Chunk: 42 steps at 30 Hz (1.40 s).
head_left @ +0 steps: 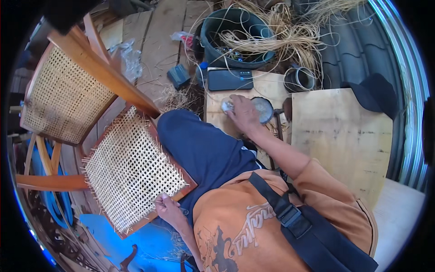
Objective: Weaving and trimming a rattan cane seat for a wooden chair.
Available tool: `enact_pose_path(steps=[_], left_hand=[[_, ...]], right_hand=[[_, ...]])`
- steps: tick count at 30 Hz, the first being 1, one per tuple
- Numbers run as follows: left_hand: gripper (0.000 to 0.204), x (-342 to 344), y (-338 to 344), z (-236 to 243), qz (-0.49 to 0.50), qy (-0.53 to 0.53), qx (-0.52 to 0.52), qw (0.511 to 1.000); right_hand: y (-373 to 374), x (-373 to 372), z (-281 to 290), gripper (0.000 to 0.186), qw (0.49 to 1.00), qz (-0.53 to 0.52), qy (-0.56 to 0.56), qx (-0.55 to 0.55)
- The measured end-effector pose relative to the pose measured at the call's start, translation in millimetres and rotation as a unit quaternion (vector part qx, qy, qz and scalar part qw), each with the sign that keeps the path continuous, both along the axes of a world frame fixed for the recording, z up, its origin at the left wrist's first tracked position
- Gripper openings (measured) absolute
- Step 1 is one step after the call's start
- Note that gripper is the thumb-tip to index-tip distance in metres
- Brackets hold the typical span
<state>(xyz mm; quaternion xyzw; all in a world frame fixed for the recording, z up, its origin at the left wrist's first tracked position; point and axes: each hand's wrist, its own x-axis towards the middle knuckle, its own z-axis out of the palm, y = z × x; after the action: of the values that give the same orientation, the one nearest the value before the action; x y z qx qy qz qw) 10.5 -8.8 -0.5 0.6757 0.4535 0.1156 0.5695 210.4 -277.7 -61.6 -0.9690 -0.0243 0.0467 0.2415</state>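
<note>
My left hand (pixel 167 206) is closed at the lower right edge of a woven cane seat (pixel 129 165), pinching something thin that I cannot make out. The seat sits in a wooden frame (pixel 181 195) beside my blue-clad leg, with short strand ends sticking up round its edges. My right hand (pixel 242 111) is at a pale board (pixel 215 120), its fingers closed on a small white lump (pixel 227 105). Just right of that hand is a round dark-rimmed dish (pixel 264 109) with pale contents.
A caned chair back (pixel 59 95) stands upper left. A bucket (pixel 213 31) holds loose cane strands (pixel 281 43). Nearby lie a phone (pixel 230 79), a metal can (pixel 294 78), and a black cap (pixel 376 95) on a plywood sheet (pixel 340 149). A blue surface (pixel 104 226) shows lower left.
</note>
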Motion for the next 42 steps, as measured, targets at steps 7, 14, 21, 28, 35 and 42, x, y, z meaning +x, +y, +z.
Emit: enact_pose_path(steps=[7,14,21,28,35,42], left_hand=[[0.012,-4.3,-6.3,-4.8,-0.03,0.007,0.002,1.0],[0.013,0.0,-17.4,-5.5,-0.063,0.008,-0.028,0.998],[0.014,-4.4,-14.9,-15.4,-0.057,-0.015,-0.043,0.997],[0.013,-0.7,-16.8,-9.3,-0.077,0.003,-0.033,0.997],[0.012,1.3,-22.2,-8.6,-0.078,0.001,-0.04,0.996],[0.017,24.9,-24.2,7.5,-0.16,0.006,-0.119,0.98]], right_hand=[[-83.9,-12.7,24.8,0.049,0.987,-0.121,-0.104,-0.031],[-116.8,-4.4,-12.5,0.058,0.976,-0.179,-0.036,-0.115],[-108.9,-14.5,4.5,0.048,0.975,-0.188,-0.062,-0.098],[-95.1,12.5,25.5,0.025,0.987,-0.034,-0.143,-0.065],[-84.9,57.5,20.2,0.02,0.951,0.126,-0.093,-0.266],[-67.1,65.7,7.8,0.014,0.967,0.169,-0.134,-0.135]])
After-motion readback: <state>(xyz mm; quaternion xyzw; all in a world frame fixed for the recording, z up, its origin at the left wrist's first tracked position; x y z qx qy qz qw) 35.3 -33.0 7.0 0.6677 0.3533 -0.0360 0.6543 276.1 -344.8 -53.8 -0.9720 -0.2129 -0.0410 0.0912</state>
